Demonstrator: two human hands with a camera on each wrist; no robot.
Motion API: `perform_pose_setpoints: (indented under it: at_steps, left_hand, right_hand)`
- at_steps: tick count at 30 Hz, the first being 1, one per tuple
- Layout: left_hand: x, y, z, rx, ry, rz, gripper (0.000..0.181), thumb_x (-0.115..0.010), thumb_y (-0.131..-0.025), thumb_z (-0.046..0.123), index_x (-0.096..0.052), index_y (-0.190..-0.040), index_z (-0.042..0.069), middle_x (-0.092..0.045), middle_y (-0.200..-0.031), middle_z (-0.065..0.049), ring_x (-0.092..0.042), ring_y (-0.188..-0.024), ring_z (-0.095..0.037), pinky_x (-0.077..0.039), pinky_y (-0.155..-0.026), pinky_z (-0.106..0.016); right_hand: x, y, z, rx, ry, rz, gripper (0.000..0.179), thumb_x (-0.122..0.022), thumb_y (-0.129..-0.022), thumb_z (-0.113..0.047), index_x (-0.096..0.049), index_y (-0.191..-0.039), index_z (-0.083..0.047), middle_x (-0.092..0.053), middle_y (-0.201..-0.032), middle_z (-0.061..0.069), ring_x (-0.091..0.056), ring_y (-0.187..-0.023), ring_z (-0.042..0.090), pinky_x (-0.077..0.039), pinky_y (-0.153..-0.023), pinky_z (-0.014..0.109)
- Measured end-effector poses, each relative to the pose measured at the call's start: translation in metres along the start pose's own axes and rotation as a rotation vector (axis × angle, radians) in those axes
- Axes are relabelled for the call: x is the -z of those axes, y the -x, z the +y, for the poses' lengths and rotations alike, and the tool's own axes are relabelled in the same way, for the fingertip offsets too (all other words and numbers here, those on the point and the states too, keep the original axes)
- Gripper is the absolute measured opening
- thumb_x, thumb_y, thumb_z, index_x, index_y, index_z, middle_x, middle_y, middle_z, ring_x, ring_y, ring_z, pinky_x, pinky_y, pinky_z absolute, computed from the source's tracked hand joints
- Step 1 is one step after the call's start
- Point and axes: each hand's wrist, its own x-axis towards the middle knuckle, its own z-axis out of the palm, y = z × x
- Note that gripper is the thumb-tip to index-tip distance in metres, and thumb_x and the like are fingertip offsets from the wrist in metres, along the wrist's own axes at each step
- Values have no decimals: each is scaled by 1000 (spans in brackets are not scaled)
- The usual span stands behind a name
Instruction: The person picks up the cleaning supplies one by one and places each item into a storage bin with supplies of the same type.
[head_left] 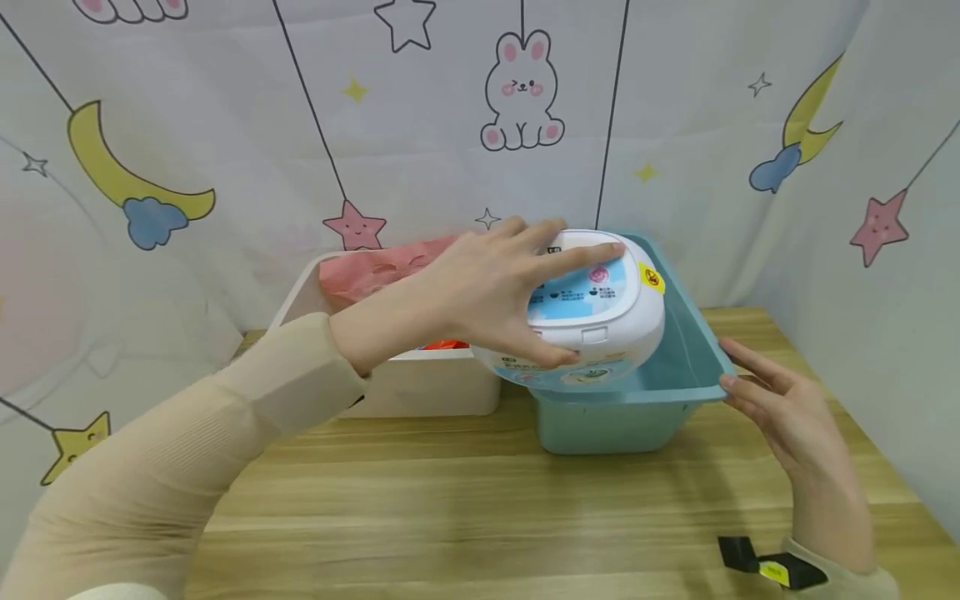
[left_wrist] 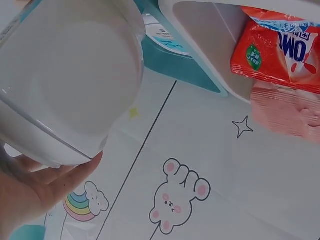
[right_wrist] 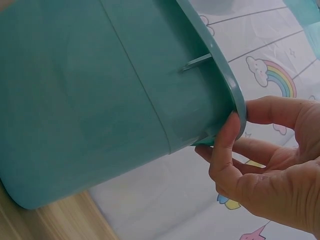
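Note:
My left hand grips a white lidded plastic tub with a blue label, its fingers spread across the lid and thumb at the near side. The tub is tilted, above the left part of a teal bin. Its smooth white underside shows large in the left wrist view. At the bin's right corner, my right hand pinches the rim between thumb and fingers. The right wrist view shows this pinch on the teal rim. Part of another white-and-blue item appears by the teal bin in the left wrist view.
A white bin stands directly left of the teal one. It holds a pink package and a red detergent packet. Both bins are on a wood-grain table, before a printed cloth backdrop.

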Motion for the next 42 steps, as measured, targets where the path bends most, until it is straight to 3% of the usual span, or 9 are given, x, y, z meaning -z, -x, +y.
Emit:
perform_pose_setpoints:
  at_steps: [5, 11, 21, 28, 42]
  left_hand:
    - [-3, -9, 3, 28, -4, 2, 90, -56, -70, 76, -19, -148, 51, -38, -146, 0, -48, -112, -19, -47, -69, -30]
    - [-8, -24, 7, 43, -31, -48, 90, -54, -70, 78, -16, -148, 52, -37, -147, 2, -47, -116, -17, -49, -72, -28]
    - [-26, -44, 5, 10, -15, -50, 90, -54, -69, 79, -19, -148, 51, -39, -146, 2, -47, -112, -16, -48, -68, -27]
    - [-38, -55, 7, 21, 11, -121, 92, -54, -70, 79, -15, -149, 50, -36, -148, 0, -46, -115, -18, -50, -75, -29]
    - [-58, -73, 8, 1, 3, -147, 92, -54, -71, 79, -16, -149, 48, -39, -147, -2, -47, -114, -20, -48, -80, -28]
  right_hand:
    - [0, -2, 0, 6, 14, -7, 47, -51, -92, 11, -55, -135, -8, -52, -126, -4, -67, -94, 6, -55, -81, 18]
    - [0, -2, 1, 5, 24, -2, 48, -51, -92, 10, -53, -136, -8, -52, -125, -4, -66, -93, 6, -55, -81, 17]
    - [-1, -1, 0, -11, 47, 15, 47, -53, -92, 8, -55, -136, -10, -52, -125, -5, -66, -91, 5, -55, -81, 16]
    - [-1, 0, -1, -1, 55, 10, 47, -52, -93, 8, -53, -137, -8, -53, -124, -5, -66, -91, 5, -55, -80, 17]
    - [-1, -1, 0, -19, 66, 21, 47, -54, -92, 7, -54, -136, -10, -52, -124, -6, -66, -90, 4, -54, -81, 16]
